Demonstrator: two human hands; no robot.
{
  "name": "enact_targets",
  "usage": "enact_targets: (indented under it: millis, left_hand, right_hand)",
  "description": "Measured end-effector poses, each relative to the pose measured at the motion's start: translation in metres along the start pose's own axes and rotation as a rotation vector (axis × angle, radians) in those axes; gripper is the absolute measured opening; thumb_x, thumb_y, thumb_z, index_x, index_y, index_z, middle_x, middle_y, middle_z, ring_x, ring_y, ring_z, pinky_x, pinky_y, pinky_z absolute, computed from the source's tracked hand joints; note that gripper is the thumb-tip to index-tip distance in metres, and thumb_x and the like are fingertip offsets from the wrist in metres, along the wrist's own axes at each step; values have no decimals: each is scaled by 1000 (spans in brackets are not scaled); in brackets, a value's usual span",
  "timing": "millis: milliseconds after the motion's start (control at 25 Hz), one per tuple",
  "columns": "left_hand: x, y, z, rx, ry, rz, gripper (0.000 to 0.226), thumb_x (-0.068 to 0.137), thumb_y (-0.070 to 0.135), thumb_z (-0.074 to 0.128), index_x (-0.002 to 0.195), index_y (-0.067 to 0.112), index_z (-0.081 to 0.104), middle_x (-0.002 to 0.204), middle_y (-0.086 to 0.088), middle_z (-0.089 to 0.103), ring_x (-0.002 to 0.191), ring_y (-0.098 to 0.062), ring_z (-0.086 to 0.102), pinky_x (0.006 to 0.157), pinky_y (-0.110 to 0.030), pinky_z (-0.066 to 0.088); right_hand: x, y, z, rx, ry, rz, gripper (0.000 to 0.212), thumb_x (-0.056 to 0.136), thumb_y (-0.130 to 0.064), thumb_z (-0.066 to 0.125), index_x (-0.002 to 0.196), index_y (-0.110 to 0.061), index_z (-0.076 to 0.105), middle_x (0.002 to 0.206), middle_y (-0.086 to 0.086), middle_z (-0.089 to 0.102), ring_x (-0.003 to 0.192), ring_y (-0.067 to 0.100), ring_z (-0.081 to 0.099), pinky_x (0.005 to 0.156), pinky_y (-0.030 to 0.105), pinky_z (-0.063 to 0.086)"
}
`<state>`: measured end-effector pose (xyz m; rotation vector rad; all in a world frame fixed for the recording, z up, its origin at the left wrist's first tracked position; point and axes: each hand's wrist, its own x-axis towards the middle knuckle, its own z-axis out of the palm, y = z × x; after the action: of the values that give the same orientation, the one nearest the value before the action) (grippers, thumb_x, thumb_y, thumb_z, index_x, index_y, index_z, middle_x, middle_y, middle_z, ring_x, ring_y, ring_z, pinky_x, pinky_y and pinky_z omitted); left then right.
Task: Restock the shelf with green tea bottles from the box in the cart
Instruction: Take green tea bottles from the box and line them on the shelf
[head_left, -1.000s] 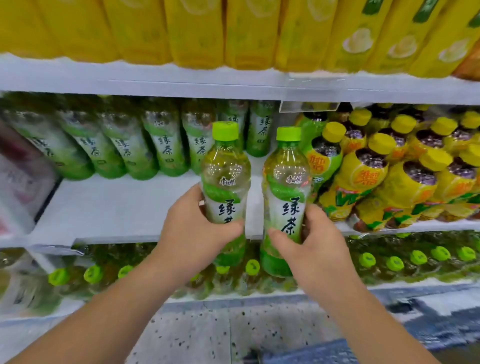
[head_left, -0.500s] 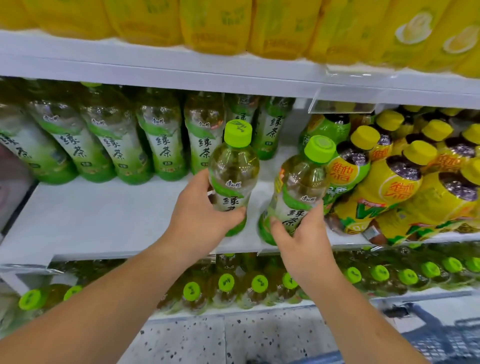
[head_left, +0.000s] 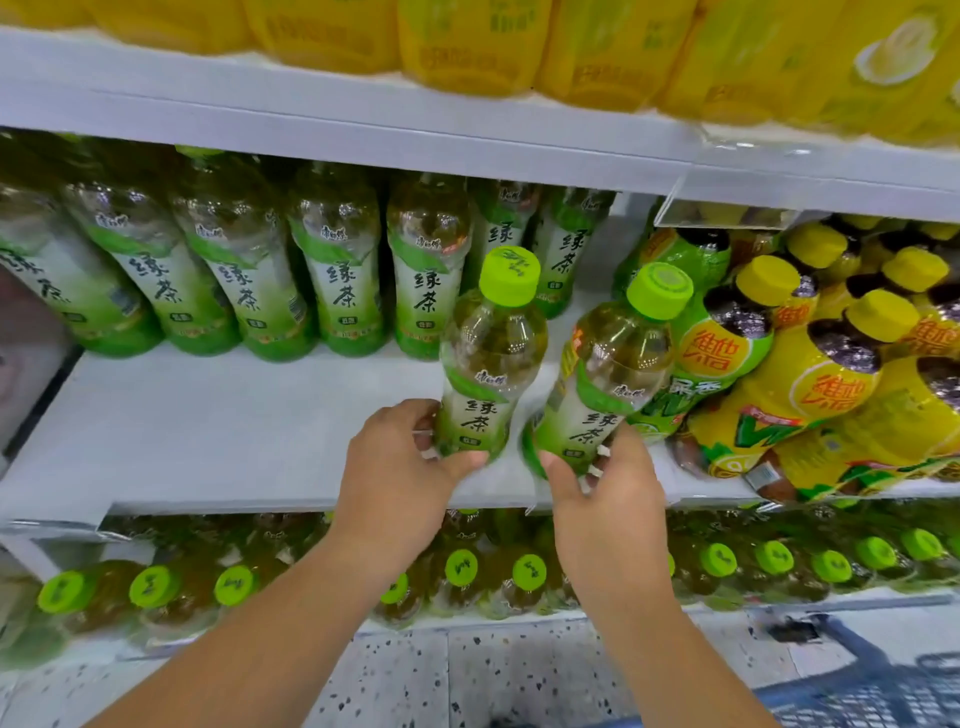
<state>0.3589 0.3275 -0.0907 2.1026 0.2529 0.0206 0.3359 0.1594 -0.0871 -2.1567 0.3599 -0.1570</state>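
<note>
left hand (head_left: 400, 483) grips left bottle (head_left: 491, 358) | right hand (head_left: 608, 499) grips right bottle (head_left: 608, 374) | held: 2 | back row (head_left: 337, 270): 7

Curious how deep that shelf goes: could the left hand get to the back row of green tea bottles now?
Probably yes: bare shelf lies between the left hand and the back row. But it grips a bottle, so it couldn't grasp another.

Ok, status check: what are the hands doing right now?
Left hand grips one green tea bottle. Right hand grips a second bottle, tilted. Both at the shelf; yellow-capped bottles crowd its right.
</note>
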Motion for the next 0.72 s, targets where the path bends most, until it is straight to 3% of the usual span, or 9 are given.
enact_targets:
  millis: [120,280,360,520,720]
  left_hand:
    - [10,6,8,-54,60,11,31,73,26,88,100,25,74,83,22,64,77,12,57,63,3,39]
    - [30,15,14,-69,90,34,29,75,25,87,102,21,78,82,16,68,69,11,60,61,3,39]
    - [39,19,17,-94,88,56,25,76,21,86,100,19,79,74,24,61,66,17,58,59,3,38]
    - [56,22,28,-61,139,-17,21,75,32,87,83,16,75,66,14,61,61,1,55,54,-3,40]
    - [61,28,39,-194,209,-142,39,73,33,88,60,27,52,60,16,52,55,2,46,53,-2,38]
  right_hand:
    - [20,-6,20,-21,39,6,39,92,-27,68,125,-18,50,121,-1,60,111,19,61,93,42,53]
    - [41,-11,30,-92,56,6,45,96,-23,62,134,-11,44,133,6,51,122,21,50,90,25,39]
    - [51,-10,34,-101,77,-7,47,96,-21,61,137,-10,42,136,8,51,123,23,48,87,24,36]
    - [69,-9,44,-13,178,4,48,94,-17,63,137,-9,43,130,11,60,120,30,55,91,35,46]
    - [87,-8,57,60,243,19,45,94,-22,65,134,-10,49,122,11,64,116,30,58,96,40,49]
